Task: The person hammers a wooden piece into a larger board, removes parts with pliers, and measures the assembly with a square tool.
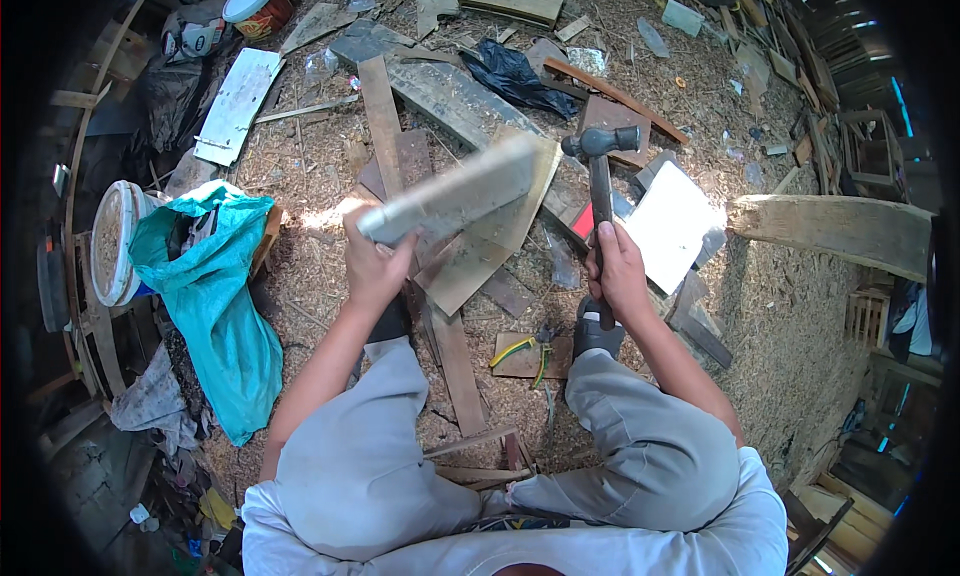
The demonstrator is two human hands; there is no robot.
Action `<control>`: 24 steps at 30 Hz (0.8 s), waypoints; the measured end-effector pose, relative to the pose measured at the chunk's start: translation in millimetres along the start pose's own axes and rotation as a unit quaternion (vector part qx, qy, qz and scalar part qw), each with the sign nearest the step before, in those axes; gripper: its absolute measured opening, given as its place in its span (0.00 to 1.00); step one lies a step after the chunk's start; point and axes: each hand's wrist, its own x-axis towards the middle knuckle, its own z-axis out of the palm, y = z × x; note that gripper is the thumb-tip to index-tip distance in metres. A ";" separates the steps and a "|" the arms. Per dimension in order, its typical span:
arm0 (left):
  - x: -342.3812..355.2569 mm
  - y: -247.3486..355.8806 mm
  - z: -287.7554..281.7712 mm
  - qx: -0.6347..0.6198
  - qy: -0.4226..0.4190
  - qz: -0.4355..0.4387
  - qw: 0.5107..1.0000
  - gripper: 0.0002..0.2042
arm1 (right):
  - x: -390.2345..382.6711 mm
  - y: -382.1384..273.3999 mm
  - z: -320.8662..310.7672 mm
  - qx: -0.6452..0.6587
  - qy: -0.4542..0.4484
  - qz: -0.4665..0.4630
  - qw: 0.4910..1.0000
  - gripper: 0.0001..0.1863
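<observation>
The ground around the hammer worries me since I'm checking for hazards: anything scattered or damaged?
Yes. Broken planks lie criss-crossed over sawdust around the hammer, and a torn black plastic sheet sits crumpled among them.

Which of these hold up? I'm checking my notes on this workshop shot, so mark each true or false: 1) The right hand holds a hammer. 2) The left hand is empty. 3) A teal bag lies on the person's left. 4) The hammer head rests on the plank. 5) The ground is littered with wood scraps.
1) True: the right hand grips the hammer by its handle.
2) False: the left hand holds a pale wooden plank at its near end.
3) True: the teal bag lies on that side, beside a white bucket.
4) False: the hammer head is apart from the plank, to its right.
5) True: wood scraps and shavings cover the ground.
</observation>
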 end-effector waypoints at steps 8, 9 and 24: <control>23.1 -42.4 -0.5 -0.555 0.062 -0.661 0.501 0.14 | -0.5 0.1 -1.3 0.003 0.001 0.016 1.000 0.22; 21.3 -45.9 -2.2 -0.555 0.061 -0.661 0.501 0.14 | -0.4 0.6 -2.8 0.006 -0.001 0.017 1.000 0.22; 29.2 -47.6 -14.7 -0.636 0.011 -0.668 0.386 0.15 | 0.0 -0.3 -3.5 0.042 -0.001 0.028 0.999 0.21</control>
